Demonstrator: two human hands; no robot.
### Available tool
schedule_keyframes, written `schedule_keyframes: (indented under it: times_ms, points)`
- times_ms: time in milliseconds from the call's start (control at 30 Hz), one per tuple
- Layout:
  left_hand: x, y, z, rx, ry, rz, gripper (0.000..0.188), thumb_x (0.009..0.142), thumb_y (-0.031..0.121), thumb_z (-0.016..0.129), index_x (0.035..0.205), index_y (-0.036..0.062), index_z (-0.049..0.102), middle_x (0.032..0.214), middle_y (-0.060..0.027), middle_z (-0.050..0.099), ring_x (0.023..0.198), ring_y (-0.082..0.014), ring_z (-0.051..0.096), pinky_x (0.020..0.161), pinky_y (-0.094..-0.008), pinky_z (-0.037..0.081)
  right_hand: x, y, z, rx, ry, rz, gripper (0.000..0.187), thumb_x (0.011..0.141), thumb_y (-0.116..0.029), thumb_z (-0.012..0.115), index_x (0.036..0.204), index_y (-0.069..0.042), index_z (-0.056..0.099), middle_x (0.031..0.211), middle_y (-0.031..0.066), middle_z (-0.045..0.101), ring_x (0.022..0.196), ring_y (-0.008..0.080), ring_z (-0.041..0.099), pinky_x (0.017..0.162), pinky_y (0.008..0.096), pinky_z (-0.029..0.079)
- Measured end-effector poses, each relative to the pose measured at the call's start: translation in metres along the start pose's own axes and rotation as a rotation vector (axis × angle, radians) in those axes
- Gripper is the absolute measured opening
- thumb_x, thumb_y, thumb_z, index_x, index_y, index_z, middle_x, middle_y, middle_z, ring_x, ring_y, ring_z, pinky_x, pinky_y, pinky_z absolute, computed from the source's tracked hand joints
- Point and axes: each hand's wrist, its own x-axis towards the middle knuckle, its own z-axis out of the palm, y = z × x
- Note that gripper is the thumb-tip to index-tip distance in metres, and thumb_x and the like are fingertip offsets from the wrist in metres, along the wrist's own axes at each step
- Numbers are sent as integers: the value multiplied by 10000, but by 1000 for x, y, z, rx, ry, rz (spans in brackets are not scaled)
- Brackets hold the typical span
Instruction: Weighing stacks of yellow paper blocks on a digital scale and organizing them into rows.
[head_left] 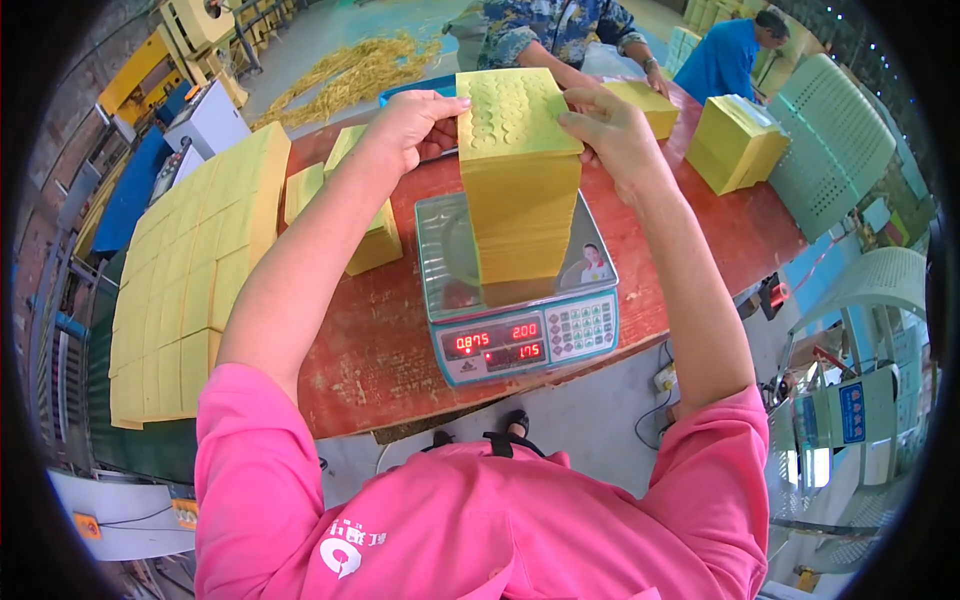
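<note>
A tall stack of yellow paper (pixel 522 210) stands upright on a digital scale (pixel 525 338) with a lit red display. Rows of round embossed marks show on its top sheet. My left hand (pixel 425 122) pinches the upper left edge of the stack with thumb and fingers. At the upper right edge, my right hand (pixel 615 135) grips with its thumb on the top side and the other fingers partly hidden behind.
The scale rests on a worn red table (pixel 360 345). Yellow paper blocks (pixel 200 270) fill the left side, and another stack (pixel 737 145) stands at the right. Across the table is a co-worker in a camouflage sleeve (pixel 555 28); a person in blue (pixel 722 62) bends beyond.
</note>
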Motion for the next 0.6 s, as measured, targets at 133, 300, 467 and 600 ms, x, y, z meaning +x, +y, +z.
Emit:
schedule_keyframes:
  times_ms: [133,300,467,600]
  points:
    - [-1,-2,0,-3,-9,7,194,860,217,734,837,88,591,768,-69,690,569,-108,601,485,-226,421,-4,4,1,-13,11,-3,346,876,-105,678,1188,33,622,797,9,605,614,67,526,533,211,409]
    - [-5,-4,1,-41,-17,6,191,862,201,733,836,82,586,786,-71,692,576,-111,602,501,-231,437,2,21,1,-155,68,-165,368,816,-131,711,1143,26,649,714,48,618,630,103,599,569,264,514]
    - [-9,-7,3,-50,-1,23,189,861,200,733,835,80,590,774,-63,682,578,-120,598,514,-244,450,-6,15,5,-222,126,-181,344,818,-141,703,1119,20,662,707,58,644,641,118,628,580,278,505]
    - [-13,-13,4,-6,44,54,195,854,217,740,829,84,600,743,-50,655,570,-138,583,527,-270,457,-15,13,10,-388,194,-229,327,823,-151,698,1108,7,670,733,62,663,646,134,635,603,279,496]
